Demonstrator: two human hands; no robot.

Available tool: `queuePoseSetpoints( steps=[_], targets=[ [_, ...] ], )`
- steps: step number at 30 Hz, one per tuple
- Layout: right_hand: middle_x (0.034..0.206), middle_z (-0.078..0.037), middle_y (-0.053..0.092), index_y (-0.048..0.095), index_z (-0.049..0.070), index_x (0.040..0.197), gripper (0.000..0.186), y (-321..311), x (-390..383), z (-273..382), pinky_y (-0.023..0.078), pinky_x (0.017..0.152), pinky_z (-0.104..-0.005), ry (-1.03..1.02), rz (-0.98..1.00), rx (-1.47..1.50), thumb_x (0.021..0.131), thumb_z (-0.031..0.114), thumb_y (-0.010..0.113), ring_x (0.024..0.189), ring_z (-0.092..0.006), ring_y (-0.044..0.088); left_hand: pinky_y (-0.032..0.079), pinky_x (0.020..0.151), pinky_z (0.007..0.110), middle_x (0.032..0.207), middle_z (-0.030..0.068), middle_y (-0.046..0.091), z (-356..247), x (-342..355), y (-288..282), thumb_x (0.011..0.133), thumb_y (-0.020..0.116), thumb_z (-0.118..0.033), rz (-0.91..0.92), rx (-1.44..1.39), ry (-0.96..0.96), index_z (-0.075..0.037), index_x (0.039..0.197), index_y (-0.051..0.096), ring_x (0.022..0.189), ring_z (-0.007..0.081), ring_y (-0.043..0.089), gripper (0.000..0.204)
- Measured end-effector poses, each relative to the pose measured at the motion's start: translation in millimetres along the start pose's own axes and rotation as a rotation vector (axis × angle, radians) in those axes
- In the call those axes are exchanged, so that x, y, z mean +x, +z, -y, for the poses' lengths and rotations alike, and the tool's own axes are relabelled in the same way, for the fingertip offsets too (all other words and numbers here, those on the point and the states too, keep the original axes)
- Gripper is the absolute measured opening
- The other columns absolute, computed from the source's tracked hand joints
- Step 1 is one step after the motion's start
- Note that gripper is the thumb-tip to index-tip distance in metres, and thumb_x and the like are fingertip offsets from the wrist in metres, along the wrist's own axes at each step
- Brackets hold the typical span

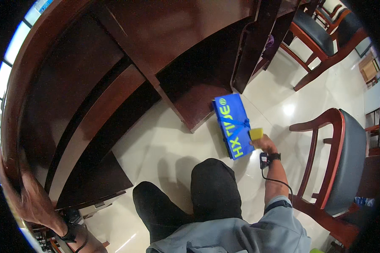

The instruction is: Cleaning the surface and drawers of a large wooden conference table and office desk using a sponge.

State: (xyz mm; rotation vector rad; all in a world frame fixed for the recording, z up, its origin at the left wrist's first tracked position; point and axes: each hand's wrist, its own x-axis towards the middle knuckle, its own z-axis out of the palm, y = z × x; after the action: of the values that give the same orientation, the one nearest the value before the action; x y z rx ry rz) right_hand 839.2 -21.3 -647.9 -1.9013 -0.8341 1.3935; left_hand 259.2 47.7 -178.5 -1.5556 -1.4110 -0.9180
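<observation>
My right hand [264, 144] is closed on a small yellow block [256, 134], whose kind I cannot make out. The fingers are at the right edge of a flat blue bag [231, 120] with yellow-green lettering and a blue strap or cord across its front. Whether they also grip the bag is hidden. The bag is tilted beside the open shelf of a dark wooden desk [190, 103]. Far to the left, my left hand [31, 202] is closed round the desk's thick curved edge [12, 139], its fingers partly hidden.
Close on my right stands a red-brown wooden chair [331, 156] with a dark padded back. Another such chair [321, 38] is at the far right. Shiny pale tiles [156, 135] cover the floor. My knees [213, 189] are just in front of the desk.
</observation>
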Motion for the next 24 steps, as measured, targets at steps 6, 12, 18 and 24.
queuePoseSetpoints(
  steps=[6, 12, 18, 24],
  targets=[
    [0.087, -0.006, 0.067, 0.067, 0.001, 0.093, 0.031, -28, -28, -65, 0.052, 0.066, -0.0328, 0.126, -0.059, 0.142, 0.069, 0.013, 0.084, 0.073, -0.0176, 0.063, 0.057, 0.083, 0.030, 0.117, 0.0120, 0.069, 2, 1, 2, 0.090, 0.070, -0.014, -0.016, -0.026, 0.014, -0.005, 0.131, 0.059, 0.097, 0.0196, 0.068, 0.044],
    [0.090, -0.017, 0.071, 0.066, 0.003, 0.097, 0.034, -34, 3, -111, 0.054, 0.068, -0.0440, 0.043, -0.693, -0.853, 0.074, 0.026, 0.077, 0.081, -0.0352, 0.068, 0.060, 0.086, 0.033, 0.117, 0.0094, 0.069, 8, -1, 4, 0.092, 0.067, -0.027, 0.027, 0.117, -0.039, -0.014, 0.135, 0.056, 0.100, 0.0187, 0.070, 0.046],
    [0.101, -0.025, 0.068, 0.026, -0.005, 0.147, 0.100, 70, 39, 58, 0.052, 0.079, -0.0477, -0.140, -0.468, -0.599, 0.084, 0.062, 0.063, 0.095, -0.0388, 0.067, 0.058, 0.088, 0.032, 0.117, 0.0087, 0.069, -14, 7, -3, 0.087, 0.072, -0.033, -0.012, 0.156, 0.029, -0.012, 0.126, 0.064, 0.100, 0.0176, 0.069, 0.045],
    [0.121, -0.027, 0.056, 0.020, -0.004, 0.151, 0.109, 164, 82, 149, 0.053, 0.084, -0.0428, -0.334, -0.293, -0.647, 0.080, 0.067, 0.064, 0.100, -0.0377, 0.064, 0.055, 0.096, 0.038, 0.123, 0.0100, 0.066, -39, 22, -6, 0.088, 0.070, -0.038, 0.003, 0.200, 0.100, -0.014, 0.128, 0.063, 0.110, 0.0235, 0.065, 0.046]
  ],
)
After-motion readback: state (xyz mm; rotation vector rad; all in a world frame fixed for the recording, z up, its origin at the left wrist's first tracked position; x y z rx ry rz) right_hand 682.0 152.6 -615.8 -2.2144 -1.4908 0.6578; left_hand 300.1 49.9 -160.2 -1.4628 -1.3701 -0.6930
